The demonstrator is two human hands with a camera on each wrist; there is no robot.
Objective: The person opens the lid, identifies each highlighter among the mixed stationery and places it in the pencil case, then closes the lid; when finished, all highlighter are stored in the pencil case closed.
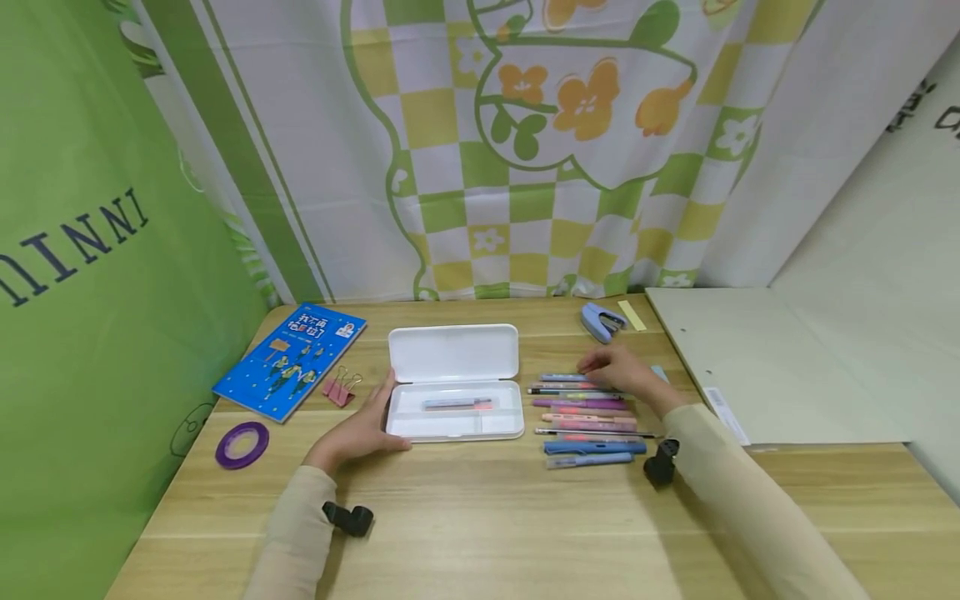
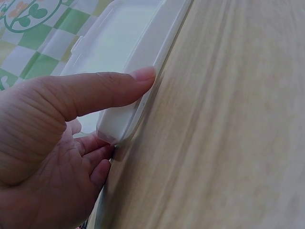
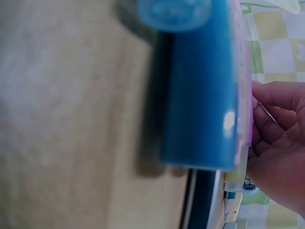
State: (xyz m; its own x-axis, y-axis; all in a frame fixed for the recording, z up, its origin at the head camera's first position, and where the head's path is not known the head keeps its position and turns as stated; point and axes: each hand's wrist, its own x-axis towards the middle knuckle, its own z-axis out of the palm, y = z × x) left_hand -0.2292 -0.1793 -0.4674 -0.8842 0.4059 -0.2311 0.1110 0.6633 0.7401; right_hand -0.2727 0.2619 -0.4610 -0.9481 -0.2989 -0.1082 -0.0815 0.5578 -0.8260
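Note:
A white pencil case (image 1: pixel 457 429) lies with its lid raised, and a couple of slim pens (image 1: pixel 457 405) rest inside. My left hand (image 1: pixel 367 429) grips the case's left end, the thumb along the front edge and the fingers round the side, as the left wrist view also shows. To the right, several pens and pencils lie side by side in a row, among them a thick blue pen (image 1: pixel 595 447) near the front. My right hand (image 1: pixel 618 371) is at the far end of this row, its fingertips right at a light blue pen (image 1: pixel 561 377); I cannot tell whether they pinch it.
On the left are a blue book (image 1: pixel 292 362), a pink binder clip (image 1: pixel 340 392) and a purple tape roll (image 1: pixel 260 435). A lilac stapler (image 1: pixel 600 321) and a yellow strip (image 1: pixel 632 316) lie behind the pens. A white board (image 1: pixel 795 375) covers the back right.

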